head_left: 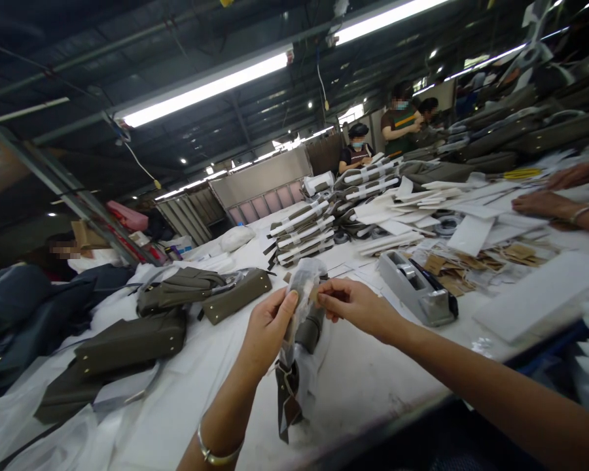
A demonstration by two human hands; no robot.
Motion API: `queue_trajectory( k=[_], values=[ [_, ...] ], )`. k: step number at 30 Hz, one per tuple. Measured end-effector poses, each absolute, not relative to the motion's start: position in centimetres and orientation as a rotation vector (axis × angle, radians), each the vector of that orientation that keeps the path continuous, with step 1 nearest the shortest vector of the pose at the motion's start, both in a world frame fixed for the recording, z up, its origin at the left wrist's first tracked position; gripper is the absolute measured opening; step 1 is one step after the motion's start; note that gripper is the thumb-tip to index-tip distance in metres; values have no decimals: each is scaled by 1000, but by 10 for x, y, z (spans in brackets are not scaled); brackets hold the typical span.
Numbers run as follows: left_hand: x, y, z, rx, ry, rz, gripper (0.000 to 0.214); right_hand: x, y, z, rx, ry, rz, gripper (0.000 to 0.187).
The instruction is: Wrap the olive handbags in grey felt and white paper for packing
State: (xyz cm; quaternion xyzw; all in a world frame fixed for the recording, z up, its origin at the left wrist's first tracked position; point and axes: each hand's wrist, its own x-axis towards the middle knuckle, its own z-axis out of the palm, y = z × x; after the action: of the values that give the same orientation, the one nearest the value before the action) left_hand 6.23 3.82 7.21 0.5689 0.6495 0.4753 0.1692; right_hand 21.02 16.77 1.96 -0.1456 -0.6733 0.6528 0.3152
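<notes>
Left hand point(267, 327): raised over the table, fingers curled around the strap with the thumb pressed against its upper part. A thin bangle point(216, 454) sits on the wrist.
Right hand point(356, 306): level with the left and just beside it, thumb and forefinger pinching the top edge of the plastic wrap.
Strap point(287, 392): dark olive, held upright between the two hands above the near part of the table, its lower end hanging down to the tabletop. The plastic clouds the upper part, so it may be rolled or folded there; I cannot tell which.
Plastic wrap point(304, 275): clear and crinkled, bunched around the top of the strap and rising a little above the fingers.
Table point(373, 379): long, covered in white, running away from the person.
Handbags point(132, 340): olive, lying flat to the left of the hands, some over white wrapping.
Tape dispenser point(417, 288): grey, on the table just right of the right hand.
Bundles point(304, 229): olive pieces banded in white, stacked beyond the hands.
White sheets point(471, 232): spread loosely farther right, with brown tags point(451, 268) scattered near them.
Co-worker's hands point(540, 204): resting on the sheets at the far right, well apart from the person's own.
</notes>
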Motion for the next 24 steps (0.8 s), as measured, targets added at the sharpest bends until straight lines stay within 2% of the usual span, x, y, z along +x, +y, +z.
queue_trajectory(
  k=[5,8,15,20,24],
  values=[
    [69,38,80,1708,1857,1355,34,209,164,31,-333,-1339,2242,30],
    [68,37,79,1703,1877,1365,34,212,159,34,-332,-1166,2371,27],
    [68,35,75,1907,1999,1281,33,212,148,42,-477,-1094,2273,31],
    [71,31,76,1952,2115,1212,46,213,152,40,-432,-1277,2193,48],
    [77,29,84,1951,2095,1161,45,216,152,46,-423,-1477,2081,48]
  ],
)
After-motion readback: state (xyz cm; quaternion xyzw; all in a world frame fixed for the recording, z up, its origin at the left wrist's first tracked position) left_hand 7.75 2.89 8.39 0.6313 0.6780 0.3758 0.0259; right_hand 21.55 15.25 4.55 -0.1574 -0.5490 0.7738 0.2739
